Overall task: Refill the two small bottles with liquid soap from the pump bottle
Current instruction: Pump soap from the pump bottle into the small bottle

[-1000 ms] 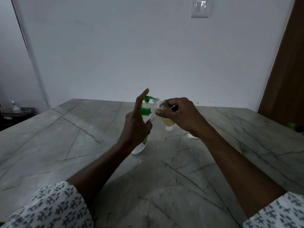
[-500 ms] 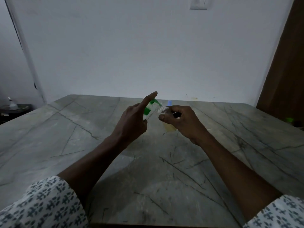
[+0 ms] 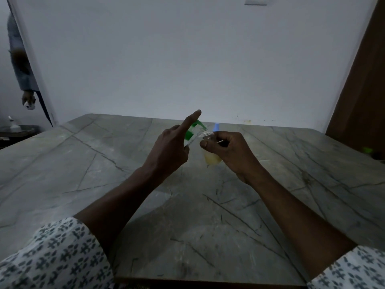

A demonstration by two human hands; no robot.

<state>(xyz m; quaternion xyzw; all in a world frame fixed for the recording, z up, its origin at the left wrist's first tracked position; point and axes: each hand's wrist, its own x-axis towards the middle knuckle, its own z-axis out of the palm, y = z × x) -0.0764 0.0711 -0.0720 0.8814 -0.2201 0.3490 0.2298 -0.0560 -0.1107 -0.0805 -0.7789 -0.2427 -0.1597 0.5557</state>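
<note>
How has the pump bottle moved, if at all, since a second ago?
Yes. Against the table, the pump bottle has tipped rightward from near upright, its spout now at the mouth of the small bottle in the right hand.

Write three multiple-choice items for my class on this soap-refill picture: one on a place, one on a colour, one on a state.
1. Where is the blue cap?
A) behind the right hand
B) on the floor
C) on a shelf

2. What colour is the top of the pump?
A) red
B) green
C) black

3. The small bottle in the right hand is:
A) capped
B) crushed
C) uncapped

Key:
1 A: the cap peeks out just past the right hand's knuckles.
2 B: the top shows green beside the left hand, which holds the pump.
3 C: the bottle's bare threaded neck shows, with no cap on it.
</note>
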